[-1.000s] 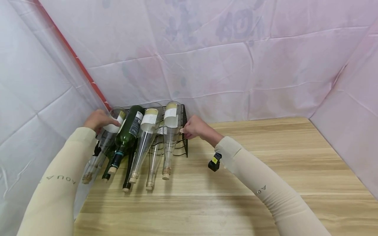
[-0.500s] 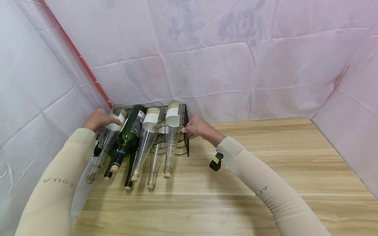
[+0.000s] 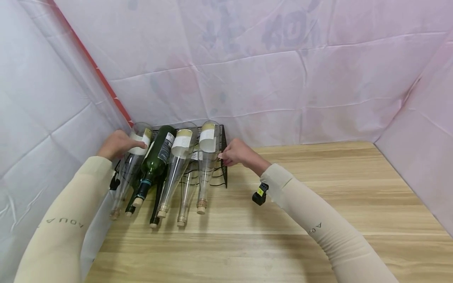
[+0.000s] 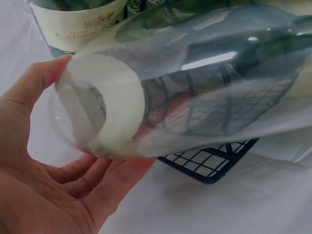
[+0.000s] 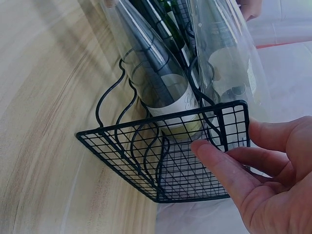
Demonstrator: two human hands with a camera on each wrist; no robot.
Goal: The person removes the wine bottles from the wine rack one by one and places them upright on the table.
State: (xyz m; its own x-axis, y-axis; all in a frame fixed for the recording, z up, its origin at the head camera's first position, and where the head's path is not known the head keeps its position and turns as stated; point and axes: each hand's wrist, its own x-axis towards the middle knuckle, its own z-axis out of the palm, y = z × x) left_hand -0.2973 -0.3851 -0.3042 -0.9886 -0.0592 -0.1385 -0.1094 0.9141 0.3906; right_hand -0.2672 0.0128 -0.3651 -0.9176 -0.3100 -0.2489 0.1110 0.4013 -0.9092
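A black wire wine rack [image 3: 224, 161] stands at the back left of the table, with clear and green corked bottles lying in it, necks toward the front. My left hand [image 3: 118, 144] grips the base of a clear glass bottle [image 4: 195, 107] at the rack's left end, thumb on one side and fingers on the other. Beside it lies a green wine bottle [image 3: 155, 159] with a dark label. My right hand [image 3: 238, 154] holds the rack's right mesh side panel [image 5: 170, 117] at its edge, between thumb and fingers.
Two clear bottles [image 3: 179, 153] [image 3: 207, 157] lie on the upper level to the right, with other bottles beneath them. White sheeting [image 3: 247, 86] rises behind the rack and close along its left. The wooden table [image 3: 318, 188] extends to the right.
The neck of the clear bottle in my left hand has swung to the right, closer to the other bottles. My right hand stays at the rack's side.
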